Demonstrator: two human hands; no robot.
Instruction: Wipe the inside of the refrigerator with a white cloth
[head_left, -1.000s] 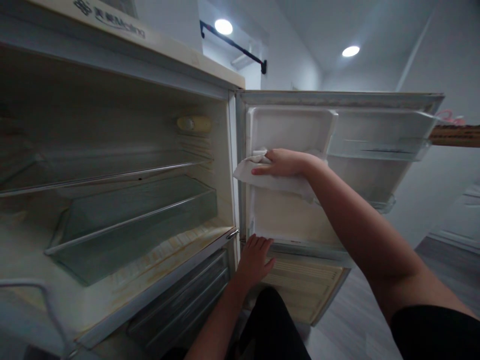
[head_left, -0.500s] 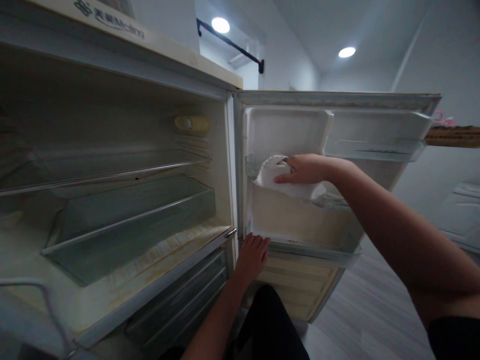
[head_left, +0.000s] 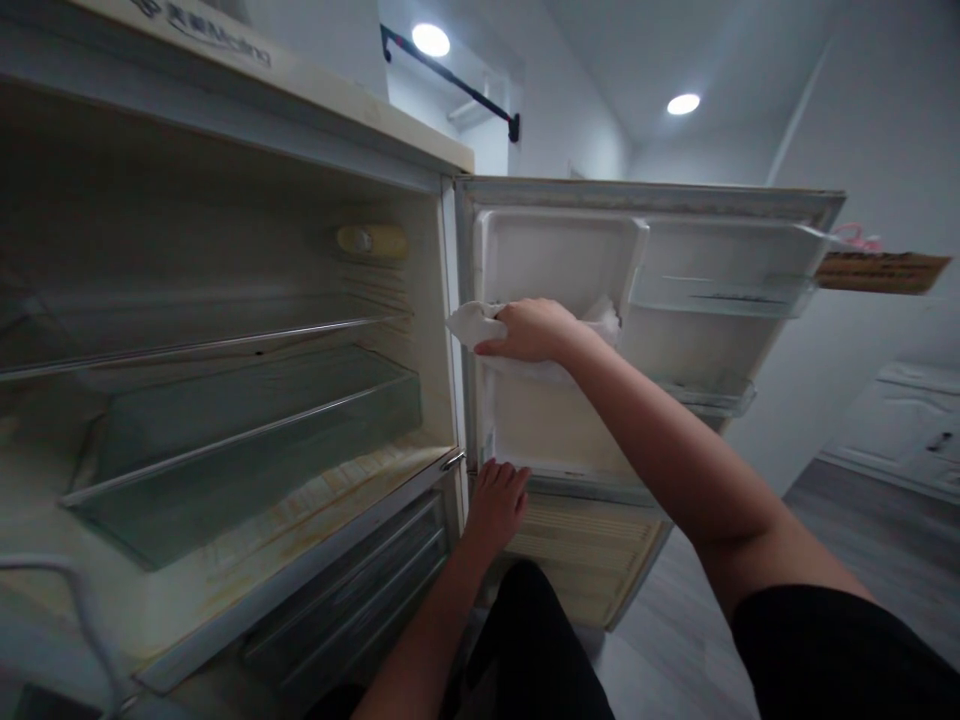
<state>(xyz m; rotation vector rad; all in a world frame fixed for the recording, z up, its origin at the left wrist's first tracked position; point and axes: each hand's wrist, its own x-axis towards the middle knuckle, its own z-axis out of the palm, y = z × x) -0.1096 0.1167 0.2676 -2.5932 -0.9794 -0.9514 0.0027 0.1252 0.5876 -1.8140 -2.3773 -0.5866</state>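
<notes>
My right hand (head_left: 529, 328) is closed on a white cloth (head_left: 476, 325), pressed to the inner side of the open refrigerator door (head_left: 555, 265) at mid height. The cloth's left end sticks out toward the hinge-side edge, and another part bunches up to the right of my hand. Lower down, my left hand (head_left: 499, 500) rests by the door's lower shelf (head_left: 577, 488), near the hinge. Its fingers lie forward, slightly bent, with no object seen in them.
On the left stands the refrigerator compartment, with a glass shelf (head_left: 210, 345) and a clear drawer (head_left: 255, 450); its floor has yellowish stains. Clear racks (head_left: 720, 290) line the door's right part. My knee (head_left: 532, 640) is below the door. A cardboard box (head_left: 881, 272) sits beyond.
My right hand has moved left with the cloth, toward the hinge side of the door. My left hand stays by the lower shelf. The view has shifted slightly.
</notes>
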